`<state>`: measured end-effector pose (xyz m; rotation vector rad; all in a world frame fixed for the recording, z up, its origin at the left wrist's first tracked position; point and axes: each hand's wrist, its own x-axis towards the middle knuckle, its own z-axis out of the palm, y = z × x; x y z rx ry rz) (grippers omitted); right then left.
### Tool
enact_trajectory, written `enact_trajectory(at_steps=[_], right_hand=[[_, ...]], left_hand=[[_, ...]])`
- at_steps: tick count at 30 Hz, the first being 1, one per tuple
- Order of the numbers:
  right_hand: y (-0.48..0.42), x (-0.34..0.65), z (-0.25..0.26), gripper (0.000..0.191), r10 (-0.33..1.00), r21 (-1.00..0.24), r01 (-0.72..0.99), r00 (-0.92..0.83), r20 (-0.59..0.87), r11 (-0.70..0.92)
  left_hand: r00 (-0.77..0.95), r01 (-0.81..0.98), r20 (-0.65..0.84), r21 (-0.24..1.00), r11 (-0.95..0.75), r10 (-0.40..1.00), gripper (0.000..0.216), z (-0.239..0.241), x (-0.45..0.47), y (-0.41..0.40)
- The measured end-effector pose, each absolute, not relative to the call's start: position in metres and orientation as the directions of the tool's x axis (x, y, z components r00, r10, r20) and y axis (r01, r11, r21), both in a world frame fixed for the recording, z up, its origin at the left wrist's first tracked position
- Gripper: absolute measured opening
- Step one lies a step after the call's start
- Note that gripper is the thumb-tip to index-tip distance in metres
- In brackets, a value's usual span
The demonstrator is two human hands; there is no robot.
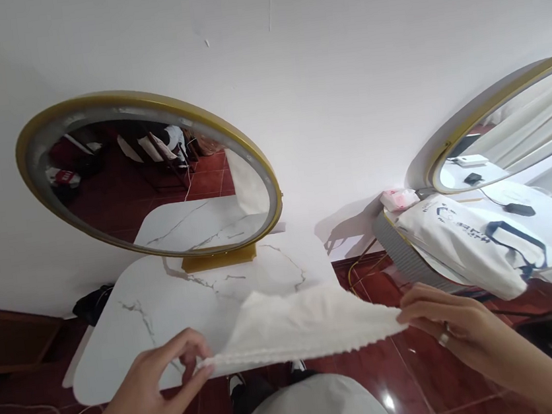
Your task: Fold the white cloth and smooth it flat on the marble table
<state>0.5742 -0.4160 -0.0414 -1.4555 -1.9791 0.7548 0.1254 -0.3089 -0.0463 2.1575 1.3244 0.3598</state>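
Note:
A white textured cloth (300, 327) is stretched between my two hands above the near edge of a white marble table (133, 316). My left hand (160, 376) pinches its left corner between thumb and fingers. My right hand (449, 323), with a ring on one finger, pinches the right corner. The far edge of the cloth sags onto the tabletop. Behind it stands a round mirror (147, 175) with a gold rim on a gold base (219, 258).
A second table at the right carries a white bag with dark handles (464, 245), a small pink pack (397, 198), black cables and another gold-rimmed mirror (510, 124). Red tiled floor (407, 358) lies below. A white cable (30, 411) and a dark bundle (92, 302) sit at the left.

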Motion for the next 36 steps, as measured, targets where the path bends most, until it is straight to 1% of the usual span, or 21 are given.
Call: enact_trajectory(at_steps=[1, 3, 6, 8, 10, 13, 15, 19, 24, 30, 36], right_hand=[[-0.419, 0.577, -0.042, 0.032, 0.964, -0.738, 0.632, -0.245, 0.102, 0.239], [-0.414, 0.582, -0.047, 0.027, 0.977, -0.762, 0.617, -0.188, 0.095, 0.193], [-0.38, 0.588, -0.074, 0.015, 0.999, -0.833, 0.552, -0.015, 0.028, 0.032], [-0.345, 0.591, -0.105, 0.021, 0.995, -0.895, 0.437, 0.075, -0.067, -0.094], [-0.31, 0.592, -0.142, 0.028, 0.983, -0.941, 0.304, 0.147, -0.11, -0.151], [-0.268, 0.591, -0.195, 0.039, 0.951, -0.962, 0.13, 0.229, -0.207, -0.24], [-0.248, 0.588, -0.225, 0.042, 0.933, -0.959, 0.085, 0.27, -0.239, -0.271], [-0.223, 0.581, -0.267, 0.038, 0.894, -0.949, 0.101, 0.375, -0.243, -0.3], [-0.213, 0.576, -0.294, 0.025, 0.84, -0.928, 0.159, 0.495, -0.221, -0.337], [-0.209, 0.571, -0.296, 0.023, 0.822, -0.917, 0.22, 0.544, -0.167, -0.331], [-0.198, 0.566, -0.294, 0.024, 0.811, -0.919, 0.247, 0.574, -0.117, -0.307]], left_hand=[[0.474, 0.71, -0.082, 0.624, -0.326, 0.876, 0.019, -0.047, 0.125, -0.31], [0.453, 0.694, -0.103, 0.664, -0.279, 0.885, 0.02, -0.049, 0.131, -0.303], [0.388, 0.669, -0.161, 0.726, -0.157, 0.907, 0.023, -0.064, 0.153, -0.275], [0.354, 0.603, -0.195, 0.796, -0.063, 0.915, 0.026, -0.087, 0.171, -0.25], [0.325, 0.514, -0.226, 0.857, 0.029, 0.918, 0.032, -0.118, 0.186, -0.223], [0.251, 0.434, -0.267, 0.89, 0.139, 0.93, 0.041, -0.172, 0.201, -0.189], [0.19, 0.403, -0.268, 0.899, 0.174, 0.944, 0.043, -0.205, 0.207, -0.173], [0.091, 0.379, -0.248, 0.904, 0.197, 0.964, 0.044, -0.25, 0.215, -0.154], [0.004, 0.387, -0.211, 0.902, 0.193, 0.977, 0.037, -0.274, 0.22, -0.147], [-0.019, 0.408, -0.158, 0.9, 0.152, 0.987, 0.027, -0.283, 0.224, -0.143], [-0.03, 0.449, -0.045, 0.892, 0.054, 0.999, 0.018, -0.283, 0.231, -0.134]])
